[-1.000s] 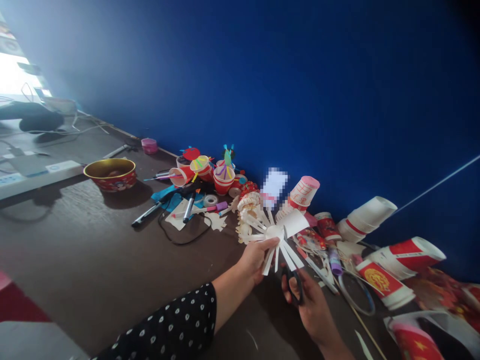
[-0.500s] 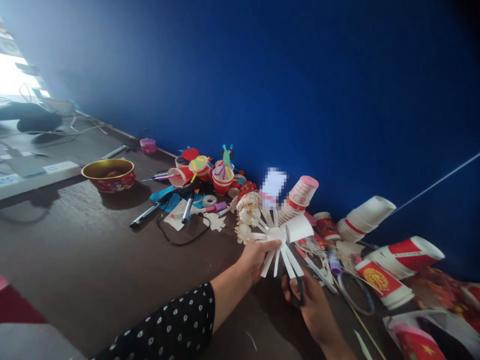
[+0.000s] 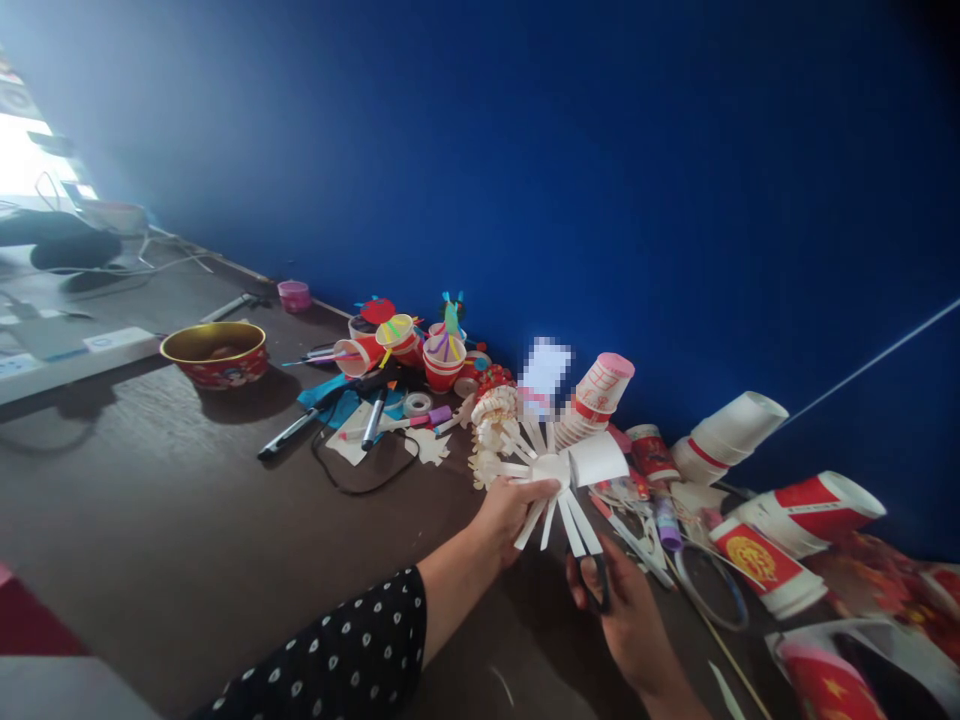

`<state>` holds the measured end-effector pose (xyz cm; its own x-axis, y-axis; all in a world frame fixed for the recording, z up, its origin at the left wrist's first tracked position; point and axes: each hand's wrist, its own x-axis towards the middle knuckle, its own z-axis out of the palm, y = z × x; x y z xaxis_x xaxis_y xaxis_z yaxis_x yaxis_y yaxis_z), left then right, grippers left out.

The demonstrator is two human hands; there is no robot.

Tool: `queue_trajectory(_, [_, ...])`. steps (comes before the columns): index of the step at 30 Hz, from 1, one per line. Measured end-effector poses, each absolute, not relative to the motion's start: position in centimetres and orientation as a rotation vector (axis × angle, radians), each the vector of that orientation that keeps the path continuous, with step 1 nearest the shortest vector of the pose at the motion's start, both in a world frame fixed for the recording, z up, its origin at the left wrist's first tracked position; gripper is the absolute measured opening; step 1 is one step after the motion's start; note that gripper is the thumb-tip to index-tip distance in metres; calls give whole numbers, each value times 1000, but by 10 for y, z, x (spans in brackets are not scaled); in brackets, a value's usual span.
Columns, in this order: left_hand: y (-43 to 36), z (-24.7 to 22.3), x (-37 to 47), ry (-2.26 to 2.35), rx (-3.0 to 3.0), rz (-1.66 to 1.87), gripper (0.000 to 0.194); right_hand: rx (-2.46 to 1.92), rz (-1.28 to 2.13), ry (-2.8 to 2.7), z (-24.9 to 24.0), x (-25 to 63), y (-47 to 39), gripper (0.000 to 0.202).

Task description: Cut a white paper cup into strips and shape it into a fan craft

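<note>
My left hand [image 3: 514, 508] pinches a white paper cup [image 3: 550, 468] by its round base, thumb on top. Narrow strips cut from the cup's wall fan outward on most sides. One wide uncut piece of wall curls out to the right. Below it, my right hand [image 3: 611, 595] has its fingers through the black handles of scissors [image 3: 596, 580]. The scissors' blades are mostly hidden behind the strips, so how far apart they stand is unclear. Just behind the cup lie frilly cream-coloured paper pieces [image 3: 491, 430].
Stacked paper cups [image 3: 731, 435] lie along the blue wall at right, with a purple glue stick [image 3: 667, 525] nearer. Decorated cups [image 3: 445, 360], markers [image 3: 373, 425] and a tape roll [image 3: 418, 403] are left of centre. A gold-rimmed bowl [image 3: 217, 365] stands near a power strip [image 3: 82, 360].
The cut cup has turned and tilted slightly in my left hand, its lower strips shifting left. My right hand with the scissors has hardly moved. The whole view has drifted a little.
</note>
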<state>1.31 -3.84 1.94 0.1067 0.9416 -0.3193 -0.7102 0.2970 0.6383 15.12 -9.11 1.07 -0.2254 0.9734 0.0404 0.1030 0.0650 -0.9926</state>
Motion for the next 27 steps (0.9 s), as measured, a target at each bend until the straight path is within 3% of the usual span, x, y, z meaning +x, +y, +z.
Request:
queue_trajectory(22, [-34, 14, 9, 805, 444, 1290, 14, -1098, 1334, -1469, 13, 150, -90, 36])
queue_trajectory(27, [-36, 16, 10, 765, 436, 1302, 22, -1094, 1349, -1474, 9, 154, -88, 34])
